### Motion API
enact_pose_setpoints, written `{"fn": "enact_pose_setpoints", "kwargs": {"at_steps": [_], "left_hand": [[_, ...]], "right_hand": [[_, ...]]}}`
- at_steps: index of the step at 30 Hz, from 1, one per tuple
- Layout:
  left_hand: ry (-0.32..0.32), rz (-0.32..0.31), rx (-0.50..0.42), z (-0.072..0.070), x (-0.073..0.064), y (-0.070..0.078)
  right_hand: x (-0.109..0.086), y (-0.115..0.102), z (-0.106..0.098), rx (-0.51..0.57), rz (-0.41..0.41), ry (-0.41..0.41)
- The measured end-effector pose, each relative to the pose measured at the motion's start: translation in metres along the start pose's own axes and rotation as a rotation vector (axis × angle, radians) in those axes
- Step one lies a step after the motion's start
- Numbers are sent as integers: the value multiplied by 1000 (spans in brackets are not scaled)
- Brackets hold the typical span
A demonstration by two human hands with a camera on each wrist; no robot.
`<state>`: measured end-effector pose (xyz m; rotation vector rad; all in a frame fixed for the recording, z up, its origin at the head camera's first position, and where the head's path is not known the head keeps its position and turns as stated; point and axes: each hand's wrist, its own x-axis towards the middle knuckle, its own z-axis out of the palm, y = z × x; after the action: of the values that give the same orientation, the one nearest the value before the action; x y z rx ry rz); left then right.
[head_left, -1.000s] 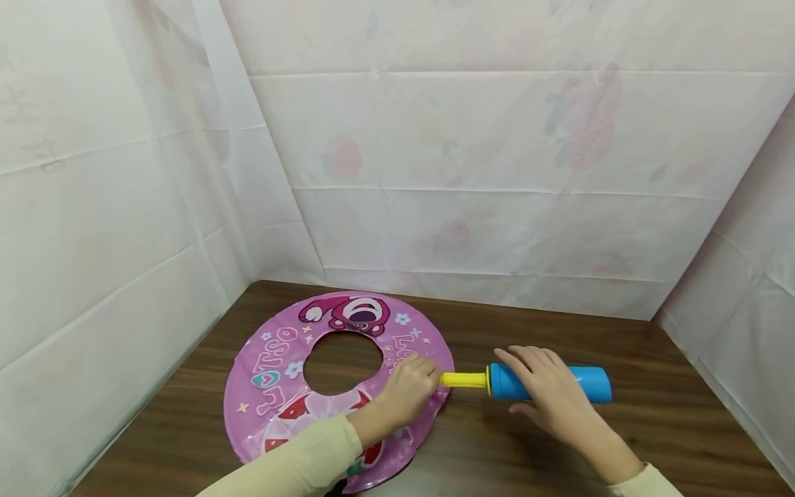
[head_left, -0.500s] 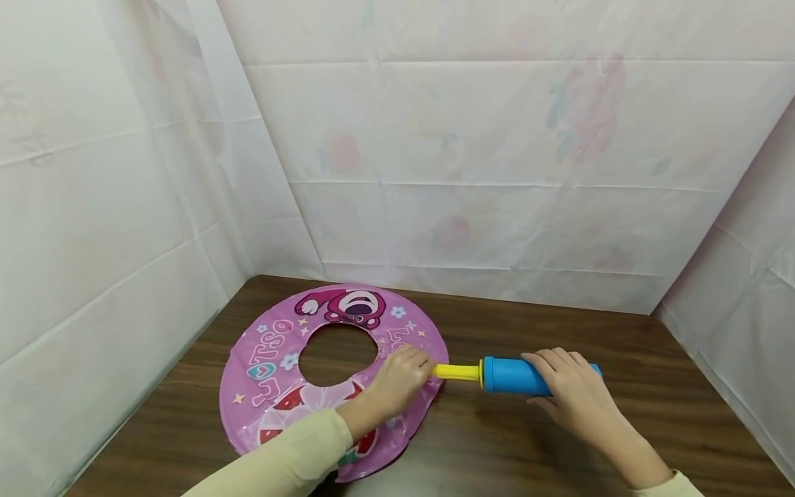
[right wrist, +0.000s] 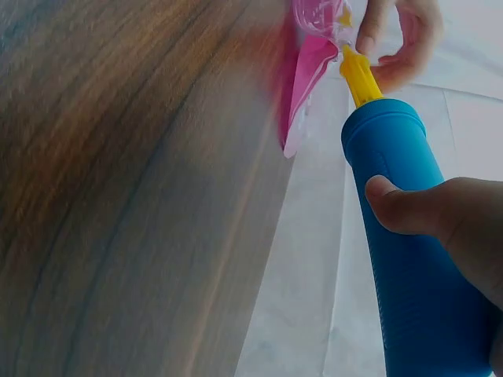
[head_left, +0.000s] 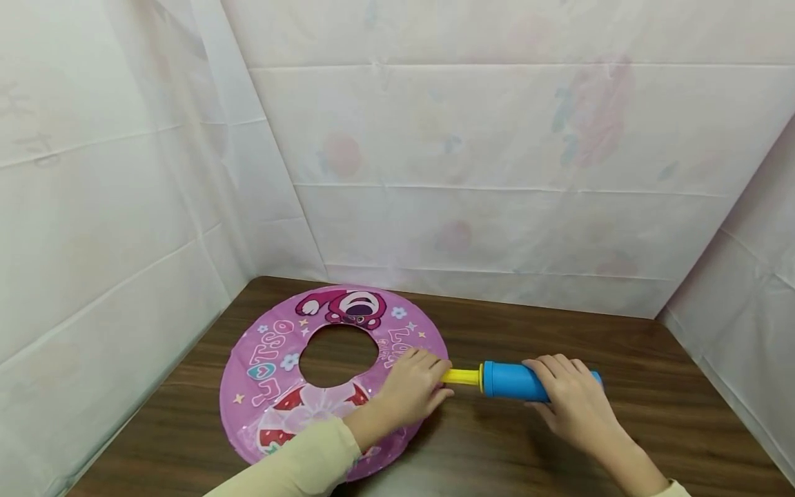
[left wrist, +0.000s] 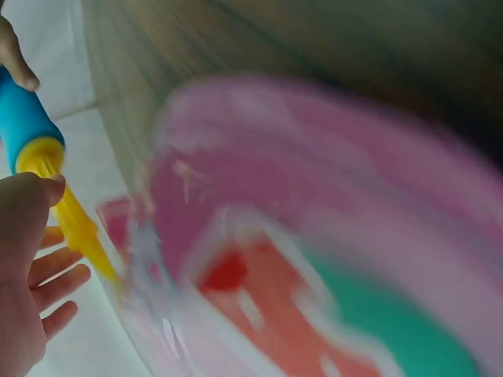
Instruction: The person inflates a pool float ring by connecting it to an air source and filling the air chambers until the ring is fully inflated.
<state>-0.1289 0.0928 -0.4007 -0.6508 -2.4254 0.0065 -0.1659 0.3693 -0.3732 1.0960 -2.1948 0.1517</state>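
Observation:
A pink-purple swim ring (head_left: 248,366) printed with a bear and strawberries lies on the left of the table, rather flat. The blue barrel of a hand pump (head_left: 511,381) lies to its right, its yellow nozzle (head_left: 462,377) pointing at the ring's right edge. My right hand (head_left: 574,400) grips the barrel, thumb along its near side. My left hand (head_left: 410,388) is at the nozzle over that edge, thumb spread away from the fingers. In the left wrist view, its loosely spread fingers (left wrist: 59,287) show behind the nozzle. Clear plastic of the ring (right wrist: 318,20) meets the nozzle's tip.
The dark wood table (head_left: 528,455) extends in front and to the right of the pump. White printed cloth (head_left: 497,172) hangs behind the table and along both sides. Pale sleeves (head_left: 310,455) cover the forearms.
The right hand has slid toward the barrel's far right end and closed around it. The pump has shifted slightly left. The left hand's fist around the nozzle has loosened, its thumb now spread out.

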Motion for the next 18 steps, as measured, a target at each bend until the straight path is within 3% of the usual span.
{"fn": "enact_pose_setpoints", "kwargs": {"at_steps": [8,14,18], "left_hand": [[25,16,23,7,17,34],[119,-13,116,14,23,41],[103,-24,128,14,23,42]], "right_hand": [[-6,1,3,10,23,-15],[-10,0,4,19,53,-17],[-10,-1,5,24,59,-7]]}}
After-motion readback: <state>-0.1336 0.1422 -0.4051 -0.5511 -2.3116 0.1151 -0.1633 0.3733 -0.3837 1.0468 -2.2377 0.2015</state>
